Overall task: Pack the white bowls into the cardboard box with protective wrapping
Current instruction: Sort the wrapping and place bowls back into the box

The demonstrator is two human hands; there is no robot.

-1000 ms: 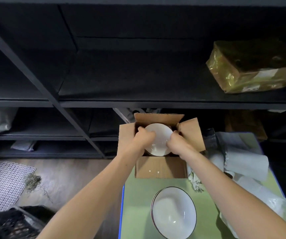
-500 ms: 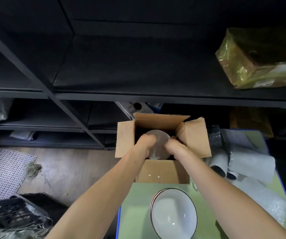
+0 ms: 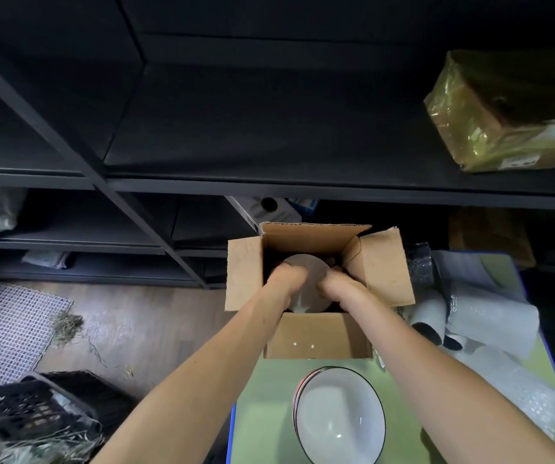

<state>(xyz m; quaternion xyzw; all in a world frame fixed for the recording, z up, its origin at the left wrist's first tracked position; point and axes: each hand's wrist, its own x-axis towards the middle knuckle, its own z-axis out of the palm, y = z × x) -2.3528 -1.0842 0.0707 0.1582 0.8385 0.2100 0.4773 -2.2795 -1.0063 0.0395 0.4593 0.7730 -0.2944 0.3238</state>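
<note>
An open cardboard box (image 3: 319, 336) stands at the far end of the green table (image 3: 262, 413), flaps spread. Inside it sits a white bowl (image 3: 307, 279), low in the shadow. My left hand (image 3: 286, 279) grips the bowl's left rim and my right hand (image 3: 339, 286) grips its right rim, both reaching down into the box. A stack of white bowls with dark rims (image 3: 339, 416) rests on the table in front of the box, between my forearms. Rolls and sheets of white wrapping foam (image 3: 477, 316) lie to the right of the box.
Black metal shelving (image 3: 269, 189) stands right behind the box, with a gold-wrapped parcel (image 3: 510, 108) on the upper shelf. A black crate (image 3: 31, 410) with straw and a white mesh mat (image 3: 4, 329) lie on the wooden floor at left.
Both hands have lowered the bowl from the box's opening down into it. The bowl now looks darker, in the box's shadow.
</note>
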